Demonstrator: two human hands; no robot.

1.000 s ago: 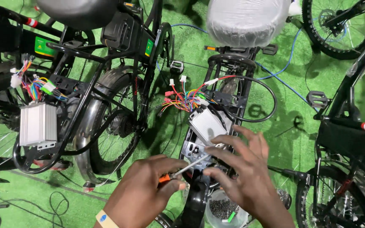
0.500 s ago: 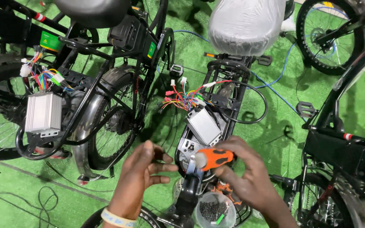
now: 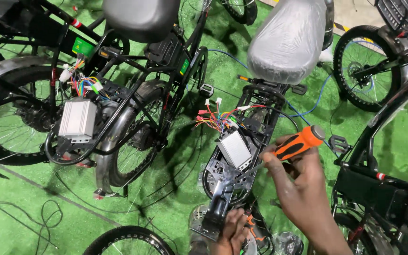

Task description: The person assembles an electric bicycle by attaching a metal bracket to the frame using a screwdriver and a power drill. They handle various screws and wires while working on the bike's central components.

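Note:
My right hand (image 3: 293,182) grips an orange-handled screwdriver (image 3: 298,144); its thin shaft slants down-left toward a silver controller box (image 3: 234,148) lying on a black bracket (image 3: 223,182) of the middle bicycle. A bundle of coloured wires (image 3: 216,120) sprouts just above the box. My left hand (image 3: 232,233) is low in view, fingers curled against the lower end of the black bracket. Whether it grips the bracket is unclear.
A plastic-wrapped saddle (image 3: 289,40) sits above the middle bicycle. On the left, another bicycle carries a second silver controller box (image 3: 77,120) with loose wires. A further bicycle frame (image 3: 388,184) stands at the right. Green turf (image 3: 166,208) covers the floor, with cables lying on it.
My right hand with the screwdriver has moved up and to the right, the tip now angled at the controller box. My left hand has dropped lower onto the bracket.

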